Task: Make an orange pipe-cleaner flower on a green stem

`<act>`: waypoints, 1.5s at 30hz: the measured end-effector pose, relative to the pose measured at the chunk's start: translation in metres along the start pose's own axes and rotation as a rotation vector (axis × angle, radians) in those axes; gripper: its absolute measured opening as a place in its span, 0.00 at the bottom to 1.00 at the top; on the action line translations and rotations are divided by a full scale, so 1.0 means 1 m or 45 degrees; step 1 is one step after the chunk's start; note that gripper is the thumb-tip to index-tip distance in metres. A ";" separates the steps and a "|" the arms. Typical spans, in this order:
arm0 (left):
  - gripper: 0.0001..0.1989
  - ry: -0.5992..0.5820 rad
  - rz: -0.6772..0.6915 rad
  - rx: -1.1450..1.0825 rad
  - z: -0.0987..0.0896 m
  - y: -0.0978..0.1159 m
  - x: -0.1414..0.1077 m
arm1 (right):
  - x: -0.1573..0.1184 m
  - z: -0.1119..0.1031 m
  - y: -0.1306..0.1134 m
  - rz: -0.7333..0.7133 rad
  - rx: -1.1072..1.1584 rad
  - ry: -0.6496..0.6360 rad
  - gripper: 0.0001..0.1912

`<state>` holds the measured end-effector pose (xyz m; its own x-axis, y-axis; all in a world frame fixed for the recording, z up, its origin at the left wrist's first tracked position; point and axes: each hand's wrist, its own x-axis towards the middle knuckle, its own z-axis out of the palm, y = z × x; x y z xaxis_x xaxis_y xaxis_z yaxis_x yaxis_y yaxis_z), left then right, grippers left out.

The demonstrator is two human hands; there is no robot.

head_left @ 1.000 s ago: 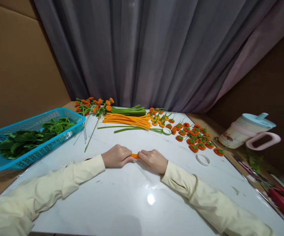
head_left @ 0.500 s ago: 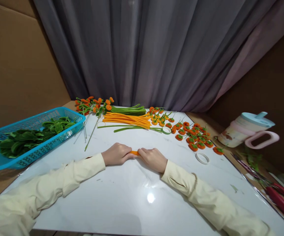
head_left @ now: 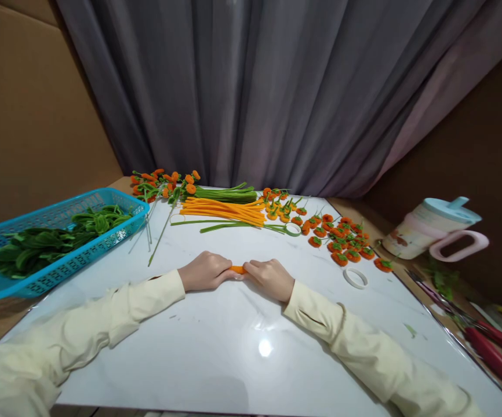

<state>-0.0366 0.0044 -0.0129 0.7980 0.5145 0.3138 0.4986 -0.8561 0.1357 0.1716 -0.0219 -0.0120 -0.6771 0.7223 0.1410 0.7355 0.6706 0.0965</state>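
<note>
Hardly any movement was shown since the earlier frame: the view had been shifted very slightly, and the same short orange piece (head_left: pixel 237 270) was still held between the two hands. One end was pinched by the left hand (head_left: pixel 205 271), the other by the right hand (head_left: pixel 273 279), with the fingers curled in and only a small stretch of orange left uncovered between them. How much was hidden inside the grips could not be told. The piece was held low over the tabletop (head_left: pixel 190 359); whether the surface was touched by it could not be made out.

By its look, the piece was judged to be light and soft, with a fuzzy cover by which slipping would be resisted. If a wire core was hidden inside, as was suggested by the slim orange strips (head_left: pixel 222 211) laid beyond the hands, a bend would probably be kept once made. Little strength was thought to be needed; the two ends were judged the best places to be gripped, since the fuzz might be flattened by hard squeezing at the middle.

Beyond and to the right of the right hand, orange flower heads (head_left: pixel 338 258) were spread, with a white ring (head_left: pixel 355 286) laid nearer. Well left of the left hand, green leaves (head_left: pixel 37 249) were kept in a blue basket (head_left: pixel 86 255).
</note>
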 end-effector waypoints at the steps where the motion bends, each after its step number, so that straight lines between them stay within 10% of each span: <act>1: 0.19 0.004 0.011 -0.002 0.000 0.000 0.000 | 0.000 0.000 0.000 -0.004 0.006 0.011 0.12; 31: 0.20 0.176 -0.040 0.059 0.002 0.000 -0.001 | -0.001 0.007 0.001 0.116 0.198 0.188 0.22; 45: 0.19 0.171 -0.074 0.110 0.003 0.000 -0.002 | -0.005 0.000 0.000 0.045 0.327 0.131 0.07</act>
<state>-0.0374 0.0036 -0.0167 0.7177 0.5467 0.4313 0.5743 -0.8150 0.0774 0.1749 -0.0257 -0.0126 -0.6352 0.7340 0.2404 0.7196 0.6755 -0.1610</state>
